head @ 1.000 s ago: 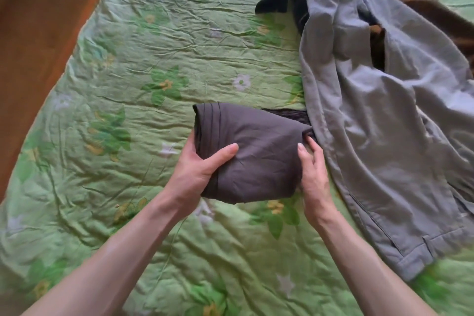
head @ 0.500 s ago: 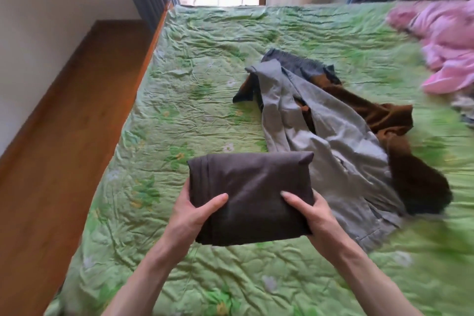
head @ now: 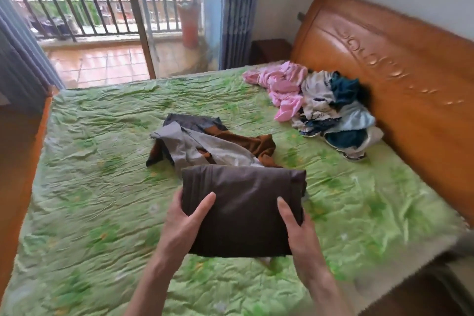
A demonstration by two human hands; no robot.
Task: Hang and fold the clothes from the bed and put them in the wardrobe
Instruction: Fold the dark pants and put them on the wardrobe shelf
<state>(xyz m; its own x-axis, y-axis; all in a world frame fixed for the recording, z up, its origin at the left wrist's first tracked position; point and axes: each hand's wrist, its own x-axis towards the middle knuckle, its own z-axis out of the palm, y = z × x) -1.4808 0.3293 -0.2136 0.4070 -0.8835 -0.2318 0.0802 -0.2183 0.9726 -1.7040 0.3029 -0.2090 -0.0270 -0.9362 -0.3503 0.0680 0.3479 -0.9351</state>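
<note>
Folded garment (head: 243,210) lifted clear of bed (head: 102,161) (both hands gripping).

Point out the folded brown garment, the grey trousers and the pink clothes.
folded brown garment (head: 243,210): head view, middle of its top face.
grey trousers (head: 189,147): head view, bare grey leg.
pink clothes (head: 282,84): head view, middle of the heap.

I see bed (head: 102,174) with green floral quilt, grey trousers (head: 205,151) over brown garment (head: 256,143) mid-bed, pink-white-blue clothes pile (head: 320,102) by headboard (head: 410,79)
</note>
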